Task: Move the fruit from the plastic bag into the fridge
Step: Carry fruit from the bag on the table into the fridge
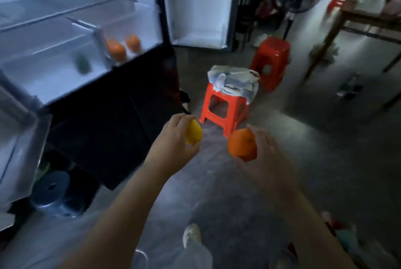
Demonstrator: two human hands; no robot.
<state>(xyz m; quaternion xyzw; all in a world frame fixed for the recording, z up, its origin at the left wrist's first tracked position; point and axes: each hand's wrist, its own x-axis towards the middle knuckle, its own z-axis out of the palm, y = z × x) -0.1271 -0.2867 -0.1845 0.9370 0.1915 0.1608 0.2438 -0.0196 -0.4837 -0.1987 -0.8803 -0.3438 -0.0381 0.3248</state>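
From the head view, the open fridge (91,36) lay up and left of both hands. The left hand (173,138), nearer it, wrapped a lemon (193,132); the right hand (263,149) cupped an orange (241,144).

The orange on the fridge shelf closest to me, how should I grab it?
Wrap your fingers around the round middle of the nearer orange, coming from the open front of the fridge. A second orange sits close on its right, so reaching from the front or top looks easiest.
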